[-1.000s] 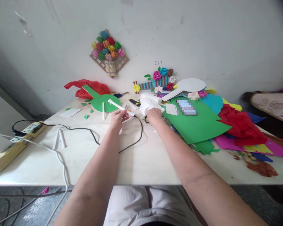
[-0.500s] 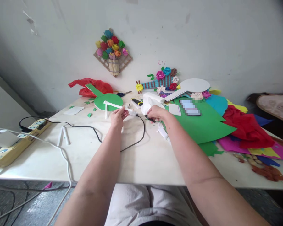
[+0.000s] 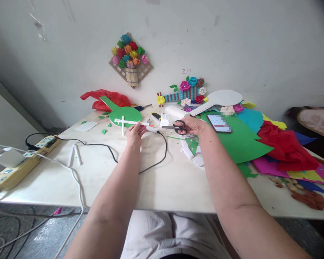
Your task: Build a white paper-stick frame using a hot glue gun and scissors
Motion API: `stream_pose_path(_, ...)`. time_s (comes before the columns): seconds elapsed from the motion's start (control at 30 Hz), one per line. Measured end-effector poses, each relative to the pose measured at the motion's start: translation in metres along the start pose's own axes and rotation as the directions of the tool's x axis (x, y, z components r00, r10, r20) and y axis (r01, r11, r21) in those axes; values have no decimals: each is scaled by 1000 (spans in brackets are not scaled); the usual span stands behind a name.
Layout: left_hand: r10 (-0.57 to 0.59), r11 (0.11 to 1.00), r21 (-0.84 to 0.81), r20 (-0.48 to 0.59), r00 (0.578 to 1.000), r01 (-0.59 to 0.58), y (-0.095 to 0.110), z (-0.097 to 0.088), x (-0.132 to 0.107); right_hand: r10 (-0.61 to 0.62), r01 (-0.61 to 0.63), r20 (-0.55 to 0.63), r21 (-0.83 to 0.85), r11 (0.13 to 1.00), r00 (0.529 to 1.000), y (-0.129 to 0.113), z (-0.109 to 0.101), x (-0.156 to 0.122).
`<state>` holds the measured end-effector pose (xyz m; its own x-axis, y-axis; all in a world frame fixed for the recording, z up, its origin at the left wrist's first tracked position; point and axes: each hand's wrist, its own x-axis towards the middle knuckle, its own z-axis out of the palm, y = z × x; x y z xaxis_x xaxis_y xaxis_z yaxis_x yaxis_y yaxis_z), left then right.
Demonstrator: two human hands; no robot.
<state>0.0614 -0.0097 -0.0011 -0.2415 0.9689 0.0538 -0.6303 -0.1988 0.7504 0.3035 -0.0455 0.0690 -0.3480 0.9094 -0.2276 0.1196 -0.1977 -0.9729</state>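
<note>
My left hand (image 3: 135, 135) is closed in a pinch on a thin white paper strip (image 3: 128, 122) that extends to the left. Another white strip (image 3: 123, 130) crosses it, over a green round paper shape with a handle (image 3: 133, 114). Just right of those fingers is a white corded tool (image 3: 153, 129), probably a glue gun; whether the fingers touch it I cannot tell. My right hand (image 3: 196, 126) grips dark-handled scissors (image 3: 180, 127), blades pointing left towards the corded tool. White crumpled paper (image 3: 164, 120) sits behind the blades.
A power strip (image 3: 35, 158) with cables lies at left, near two white strips (image 3: 75, 155). Green sheets (image 3: 240, 144), a phone (image 3: 219, 123) and red crepe paper (image 3: 283, 145) cover the right side. A yellow-black cutter (image 3: 156, 116) lies behind; paper flowers (image 3: 129, 52) hang above.
My right hand has lifted the scissors off the table area and turned them left, clear of the white paper. The strips in my left hand now form a cross instead of a corner.
</note>
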Motion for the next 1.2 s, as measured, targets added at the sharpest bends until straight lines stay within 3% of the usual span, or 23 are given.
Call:
stream_pose_path(0.17,1,1000,11,8,1000,-1,0,-1,1,-42,75,-94,381,922,995,-2,23,7)
stream_pose_path(0.33,19,1000,9,-22,1000,-19,0,-1,3,114,53,-243,587,808,963,-5,73,18)
stream_pose_path(0.43,50,999,-14,-43,998,-50,0,-3,5,192,11,-248,639,769,950,-3,99,20)
stream_pose_path(0.57,89,996,-24,-62,994,-91,0,-5,6,103,76,-226,665,743,969,-3,130,12)
stream_pose_path(0.73,61,996,-62,-142,988,-71,5,-5,6,60,64,-190,585,808,980,-3,164,-1)
stream_pose_path(0.83,43,996,-69,-146,988,-54,8,-5,6,33,76,-208,499,863,978,1,170,0)
stream_pose_path(0.93,52,996,-62,-122,991,-60,7,-5,4,-16,110,-238,387,916,971,7,161,7)
stream_pose_path(1.2,55,996,-67,-6,998,-56,1,4,-4,-91,115,-177,134,984,980,16,140,18)
